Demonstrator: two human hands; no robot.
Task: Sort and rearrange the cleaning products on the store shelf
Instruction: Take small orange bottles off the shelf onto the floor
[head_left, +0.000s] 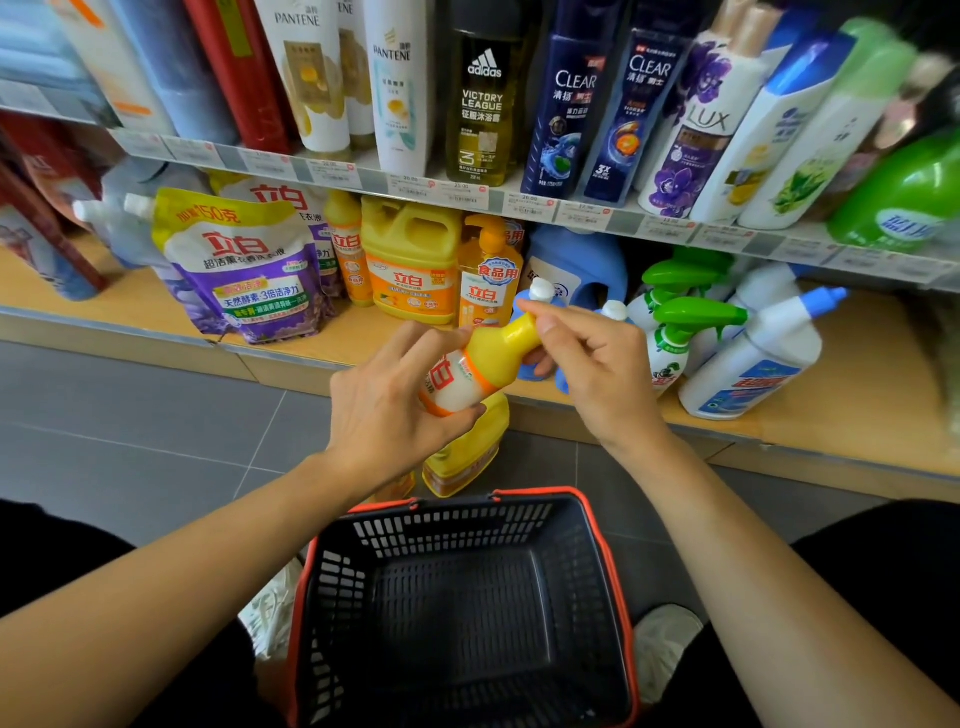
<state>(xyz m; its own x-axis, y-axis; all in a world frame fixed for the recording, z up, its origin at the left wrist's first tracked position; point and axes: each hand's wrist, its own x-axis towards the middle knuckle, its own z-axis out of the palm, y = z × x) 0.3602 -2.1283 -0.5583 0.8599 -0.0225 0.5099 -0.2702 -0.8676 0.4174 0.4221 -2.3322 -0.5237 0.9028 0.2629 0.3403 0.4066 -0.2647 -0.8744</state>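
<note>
A small yellow-and-white detergent bottle (480, 366) is held tilted in front of the bottom shelf (857, 395). My left hand (387, 402) grips its body from the left. My right hand (597, 358) pinches its yellow neck with curled fingers. Another yellow bottle (467, 452) stands on the floor just below, between the shelf edge and the basket. On the shelf behind are a large yellow jug (410, 260), a yellow pump bottle (491, 270), purple refill pouches (244, 265), blue bottles (576, 265), green-trigger spray bottles (675, 322) and a white bottle with a blue cap (763, 353).
A black shopping basket with a red rim (462, 613) stands on the grey tiled floor between my knees, with nothing in it. The upper shelf (519, 202) carries shampoo and body-wash bottles with price tags along its edge. Red boxes (47, 218) sit at the far left.
</note>
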